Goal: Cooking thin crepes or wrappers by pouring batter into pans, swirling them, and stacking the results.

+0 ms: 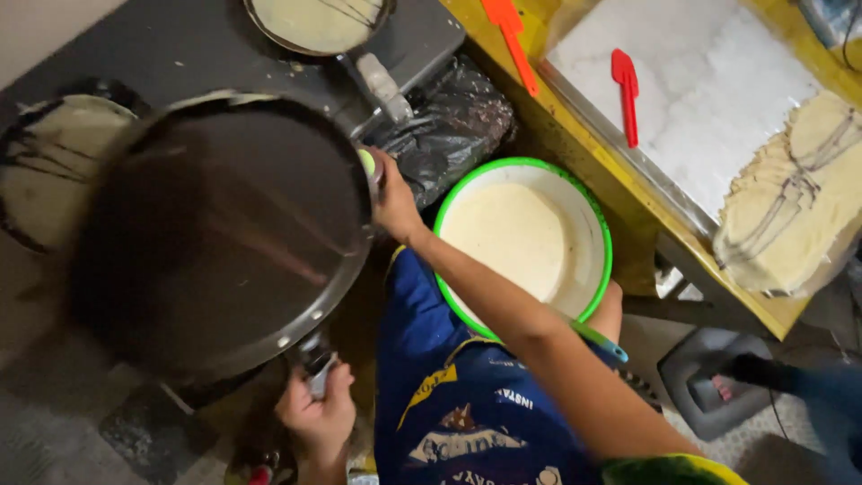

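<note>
A large round dark pan (224, 233), blurred, is held tilted over the stove area. My left hand (314, 415) is closed around its metal handle at the bottom. My right hand (392, 199) reaches across to the pan's right rim and grips a small green-tipped tool (366, 162) against it. Below my right arm a green-rimmed white bowl (588, 224) holds pale batter and rests by my knee. A teal handle (603, 342) sticks out at the bowl's near edge.
A second pan (319, 22) with batter sits at the top and another with a crepe (54, 162) at the left. On the yellow table (628, 202) lie a red spatula (626, 90), an orange spatula (512, 40), a white tray (709, 81) and stacked crepes (799, 207). Black plastic bag (458, 121).
</note>
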